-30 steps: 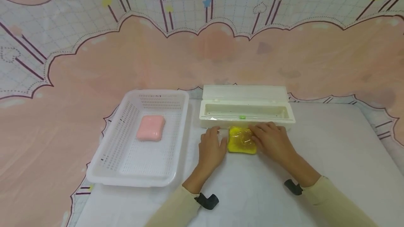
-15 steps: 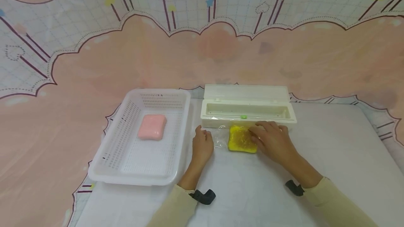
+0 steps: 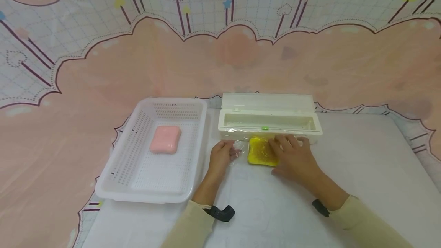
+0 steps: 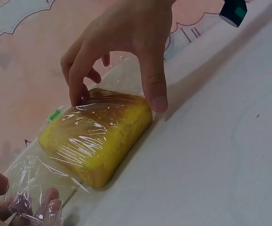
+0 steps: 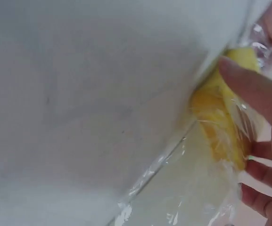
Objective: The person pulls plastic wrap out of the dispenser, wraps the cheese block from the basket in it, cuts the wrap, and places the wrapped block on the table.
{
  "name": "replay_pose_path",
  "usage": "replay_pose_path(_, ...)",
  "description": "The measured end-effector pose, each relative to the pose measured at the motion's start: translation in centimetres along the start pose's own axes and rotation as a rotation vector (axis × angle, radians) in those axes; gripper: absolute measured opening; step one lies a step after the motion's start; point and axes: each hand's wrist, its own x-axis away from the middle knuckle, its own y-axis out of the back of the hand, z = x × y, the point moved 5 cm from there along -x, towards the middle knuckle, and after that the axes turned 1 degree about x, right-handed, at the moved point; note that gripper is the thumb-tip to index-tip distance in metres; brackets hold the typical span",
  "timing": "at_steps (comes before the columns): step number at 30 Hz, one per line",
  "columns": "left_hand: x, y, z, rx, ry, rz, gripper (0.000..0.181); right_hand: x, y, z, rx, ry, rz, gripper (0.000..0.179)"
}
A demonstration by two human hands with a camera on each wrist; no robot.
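A yellow and brown piece shaped like a slice of toast (image 3: 259, 152) lies on the white table, with clear cling film (image 4: 84, 141) drawn tight over its top. My right hand (image 3: 297, 160) grips its right end, thumb (image 5: 249, 84) on the near side and fingers at the far side. To the left of the toast, my left hand (image 3: 219, 158) pinches the loose end of the film, which bunches around the fingertips in the left wrist view. Right behind the toast stands a long white cling film dispenser (image 3: 268, 103) with its lid up and a small green slider (image 3: 265, 128).
At the left stands a white perforated basket (image 3: 144, 197) holding a pink, toast-shaped block (image 3: 165, 139). A patterned cloth (image 3: 224, 64) hangs behind the table. Both wrists carry a black strap-like piece (image 3: 220, 213).
My left hand drew away leftward from beside the toast, then its fingers turned in on the film end. My right thumb shifted to the toast's near edge, and its fingers moved slightly left.
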Motion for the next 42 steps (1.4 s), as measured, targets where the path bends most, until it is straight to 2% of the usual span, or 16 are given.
replay_pose_path(3, 0.0, -0.1, 0.0, 0.013, 0.008, 0.009, 0.026, -0.2, 0.0, 0.6, 0.113, 0.060, -0.043, 0.098)
replay_pose_path(6, -0.1, 0.0, 0.1, 0.016, 0.012, 0.024, 0.025, -0.5, 0.0, 0.9, 0.203, 0.099, -0.117, 0.081)
replay_pose_path(10, -0.2, -0.3, 0.1, 0.056, 0.020, 0.062, 0.025, -0.6, -0.1, 0.8, 0.213, 0.106, -0.161, 0.063)
replay_pose_path(15, -0.2, -0.8, 0.4, 0.136, 0.055, 0.138, 0.028, -0.1, 0.9, -0.2, 0.021, 0.073, -0.165, 0.064)
replay_pose_path(21, 0.1, -1.9, 0.5, 0.110, 0.085, 0.286, 0.038, 0.3, 4.0, -1.5, -0.261, 0.074, -0.260, 0.054)
replay_pose_path(22, 0.2, -2.1, 0.5, 0.141, 0.092, 0.294, 0.042, 0.2, 4.4, -1.7, -0.303, 0.064, -0.258, 0.053)
replay_pose_path(24, 0.3, -2.6, 0.5, 0.208, 0.095, 0.267, 0.050, -0.1, 5.2, -2.3, -0.378, 0.028, -0.241, 0.052)
replay_pose_path(26, 0.4, -3.1, 0.4, 0.229, 0.048, 0.210, 0.049, -0.5, 6.0, -2.9, -0.438, -0.015, -0.212, 0.051)
replay_pose_path(27, 0.5, -3.4, 0.2, 0.185, -0.009, 0.175, 0.043, -0.7, 6.3, -3.2, -0.459, -0.036, -0.201, 0.050)
replay_pose_path(28, 0.5, -3.8, -0.1, 0.071, -0.100, 0.152, 0.037, -1.0, 6.6, -3.5, -0.479, -0.049, -0.197, 0.048)
replay_pose_path(30, 0.9, -4.9, -1.1, -0.250, -0.323, 0.123, 0.025, -1.4, 7.0, -4.0, -0.503, -0.063, -0.206, 0.044)
replay_pose_path(32, 1.2, -6.3, -2.1, -0.597, -0.573, 0.068, 0.019, -1.8, 7.3, -4.3, -0.521, -0.061, -0.229, 0.041)
replay_pose_path(34, 1.5, -7.6, -2.9, -0.855, -0.768, 0.002, 0.017, -2.2, 7.4, -4.5, -0.544, -0.058, -0.253, 0.040)
replay_pose_path(35, 1.5, -8.2, -3.2, -0.920, -0.822, -0.009, 0.017, -2.4, 7.4, -4.6, -0.558, -0.059, -0.262, 0.039)
replay_pose_path(37, 1.2, -9.0, -3.3, -1.001, -0.856, -0.036, 0.021, -2.6, 7.5, -4.6, -0.586, -0.062, -0.277, 0.039)
replay_pose_path(42, 0.1, -9.7, -3.2, -1.046, -0.820, -0.086, 0.021, -2.9, 7.7, -4.5, -0.616, -0.075, -0.330, 0.039)
